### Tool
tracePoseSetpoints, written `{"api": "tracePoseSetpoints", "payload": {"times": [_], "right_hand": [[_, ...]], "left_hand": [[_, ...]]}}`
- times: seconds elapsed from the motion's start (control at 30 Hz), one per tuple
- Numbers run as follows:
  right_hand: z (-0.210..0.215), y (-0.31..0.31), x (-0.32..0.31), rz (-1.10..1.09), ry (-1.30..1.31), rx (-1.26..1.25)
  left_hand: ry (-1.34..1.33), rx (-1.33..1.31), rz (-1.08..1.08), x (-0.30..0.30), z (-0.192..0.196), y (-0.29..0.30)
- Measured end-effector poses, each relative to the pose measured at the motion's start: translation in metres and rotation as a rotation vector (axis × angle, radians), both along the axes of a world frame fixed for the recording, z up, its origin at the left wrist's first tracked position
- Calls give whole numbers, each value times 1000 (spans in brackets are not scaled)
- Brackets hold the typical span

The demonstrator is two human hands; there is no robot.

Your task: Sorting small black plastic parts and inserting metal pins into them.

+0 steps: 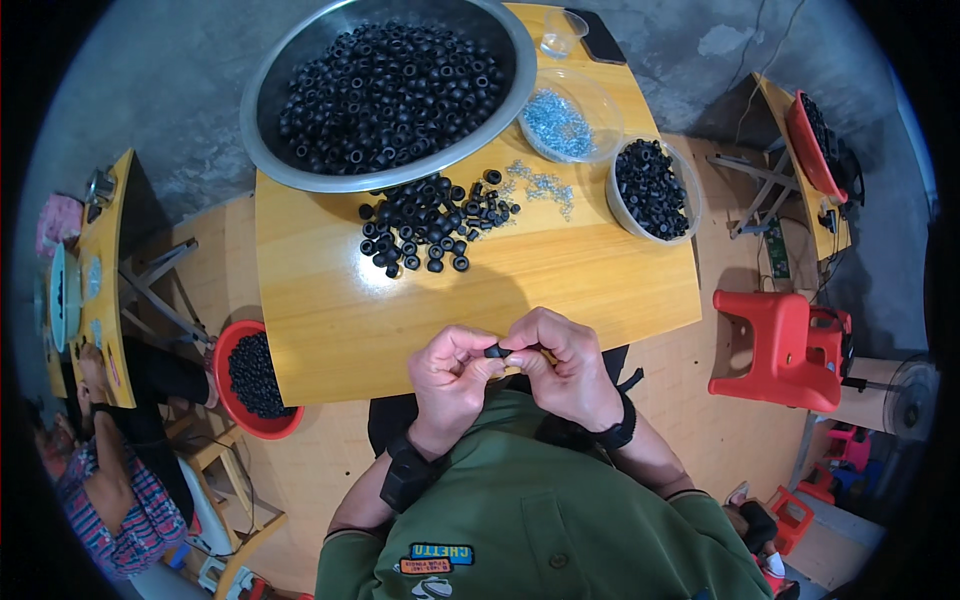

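My left hand (450, 380) is closed, thumb and finger pinching a small round black plastic part (496, 351) just above the near table edge. My right hand (566, 368) meets it there, its thumb and fingers also pinched together at the part's right side. Whatever lies between those right fingertips is too small and covered to make out. Beyond my hands, a loose pile of black ring-like caps (415, 225) lies on the yellow wooden table (330, 330). Beside that pile are scattered small clear pieces (548, 188).
A big metal basin (262, 150) of black caps stands at the back. To its right are a clear tub of bluish pieces (557, 125), a tub of black parts (655, 190), a cup (560, 40) and a phone (597, 38). A red basin (262, 428) and red stool (765, 350) flank the table. Another person (115, 490) sits left.
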State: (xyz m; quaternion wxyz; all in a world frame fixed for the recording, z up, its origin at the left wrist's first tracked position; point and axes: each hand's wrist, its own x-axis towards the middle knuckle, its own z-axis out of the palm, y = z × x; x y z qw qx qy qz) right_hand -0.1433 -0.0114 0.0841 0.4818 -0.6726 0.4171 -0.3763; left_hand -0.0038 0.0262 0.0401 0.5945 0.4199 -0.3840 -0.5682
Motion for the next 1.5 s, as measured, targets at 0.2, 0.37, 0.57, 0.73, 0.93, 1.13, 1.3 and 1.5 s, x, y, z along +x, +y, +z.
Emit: {"api": "tracePoseSetpoints", "payload": {"times": [0.2, 0.37, 0.57, 0.73, 0.93, 1.13, 1.3, 1.5], "right_hand": [[-3, 0, -8, 28, -171, 229], [-6, 7, -6, -53, -378, 425], [-4, 7, -10, -25, -316, 295], [2, 3, -15, 71, -118, 447], [0, 9, -14, 20, -238, 301], [-15, 12, -3, 6, -372, 443], [-16, 6, -12, 246, -242, 494], [-11, 7, -1, 180, -209, 224]], "left_hand": [[18, 4, -31, -1, 0, -1], [69, 30, -23, -5, 5, -1], [-70, -32, -30, -5, 6, 2], [-72, -68, -21, -12, -1, 9], [-100, -27, 19, -12, 3, 5], [-219, -99, 13, -11, 4, -3], [-241, -241, 22, -10, -2, -10], [-165, -194, -21, -3, -1, -6]]}}
